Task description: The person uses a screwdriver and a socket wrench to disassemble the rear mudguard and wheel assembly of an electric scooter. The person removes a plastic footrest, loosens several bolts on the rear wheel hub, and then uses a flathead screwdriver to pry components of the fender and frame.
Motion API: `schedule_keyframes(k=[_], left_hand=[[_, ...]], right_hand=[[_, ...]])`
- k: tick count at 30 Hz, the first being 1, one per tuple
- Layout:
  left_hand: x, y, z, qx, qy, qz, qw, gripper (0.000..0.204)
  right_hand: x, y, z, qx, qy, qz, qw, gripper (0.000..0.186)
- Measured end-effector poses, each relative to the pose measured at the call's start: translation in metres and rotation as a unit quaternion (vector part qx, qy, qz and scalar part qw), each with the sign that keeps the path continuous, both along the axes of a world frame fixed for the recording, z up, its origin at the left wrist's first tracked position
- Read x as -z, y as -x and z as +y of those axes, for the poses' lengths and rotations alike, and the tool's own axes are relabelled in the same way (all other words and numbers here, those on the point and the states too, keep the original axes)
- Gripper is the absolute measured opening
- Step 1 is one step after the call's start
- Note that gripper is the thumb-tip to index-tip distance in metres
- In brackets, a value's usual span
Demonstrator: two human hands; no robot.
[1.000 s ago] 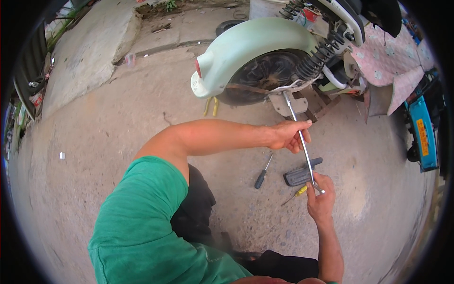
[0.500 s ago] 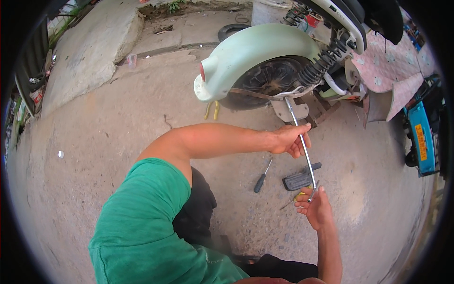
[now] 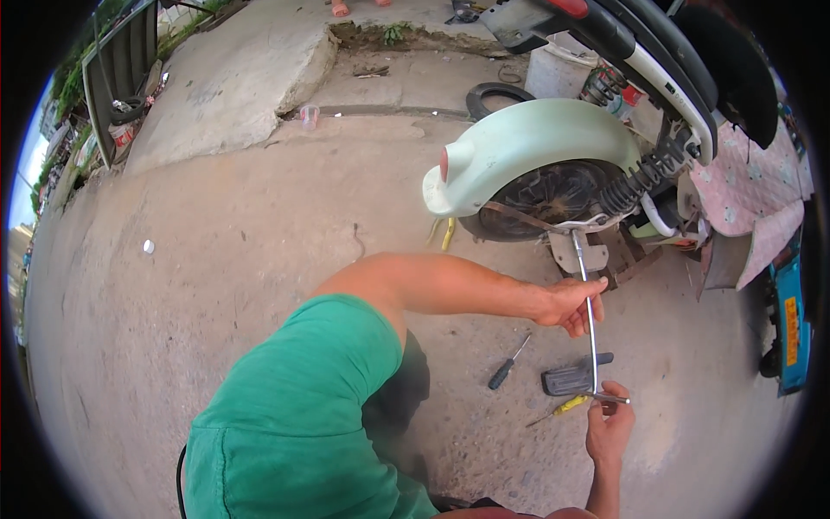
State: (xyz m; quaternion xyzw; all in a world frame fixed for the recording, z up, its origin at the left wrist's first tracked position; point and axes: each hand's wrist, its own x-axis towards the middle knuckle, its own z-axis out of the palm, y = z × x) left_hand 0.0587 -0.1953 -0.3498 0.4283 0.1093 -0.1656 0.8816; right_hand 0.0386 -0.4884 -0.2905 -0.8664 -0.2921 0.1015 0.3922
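Note:
My left hand (image 3: pixel 567 306) is wrapped around the middle of a long steel socket-wrench bar (image 3: pixel 592 344). The bar's upper end meets the underside of a pale green scooter near a metal bracket (image 3: pixel 566 254), below the rear wheel (image 3: pixel 540 195) and mudguard (image 3: pixel 540 130). Lower down, my right hand (image 3: pixel 609 424) grips the short crosswise handle (image 3: pixel 619 400) at the bar's near end. Beside it on the concrete lie a black rubber-looking block (image 3: pixel 564 381), a yellow-handled screwdriver (image 3: pixel 571 405) and a dark-handled screwdriver (image 3: pixel 500 375).
Yellow-handled pliers (image 3: pixel 449 235) lie below the mudguard. Behind stand a tyre (image 3: pixel 480 102) and white bucket (image 3: pixel 549 76). Pink padded cloth (image 3: pixel 748 182) and a blue vehicle part (image 3: pixel 787 294) are right. Another person's feet (image 3: pixel 341 9) show at top.
The view has shifted, so the scene sits lower and further right. The short handle has swung from slanted to nearly crosswise, and my right hand's fingers have moved from loosely spread to curled on it.

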Motion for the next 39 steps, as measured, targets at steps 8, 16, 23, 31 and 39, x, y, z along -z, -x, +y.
schedule_keyframes(k=[8, 16, 23, 31, 39], left_hand=[[-0.001, -0.003, -0.003, -0.001, 0.006, -0.009, 1.000, 0.071], [-0.003, -0.002, -0.004, 0.005, -0.014, -0.016, 1.000, 0.074], [0.006, -0.005, -0.002, 0.002, -0.020, -0.005, 1.000, 0.080], [0.004, -0.004, -0.006, -0.005, -0.002, -0.013, 1.000, 0.081], [0.009, -0.006, -0.006, 0.012, -0.010, -0.001, 1.000, 0.080]], right_hand=[[0.012, 0.001, -0.002, 0.102, -0.104, 0.605, 0.783, 0.090], [0.018, 0.008, 0.000, -0.048, -0.061, 0.001, 0.997, 0.031], [-0.004, -0.003, -0.007, 0.001, 0.087, 0.047, 0.995, 0.018], [0.010, 0.014, 0.008, 0.059, -0.243, 0.705, 0.664, 0.073], [-0.001, 0.011, 0.008, -0.106, -0.018, -0.104, 0.989, 0.035]])
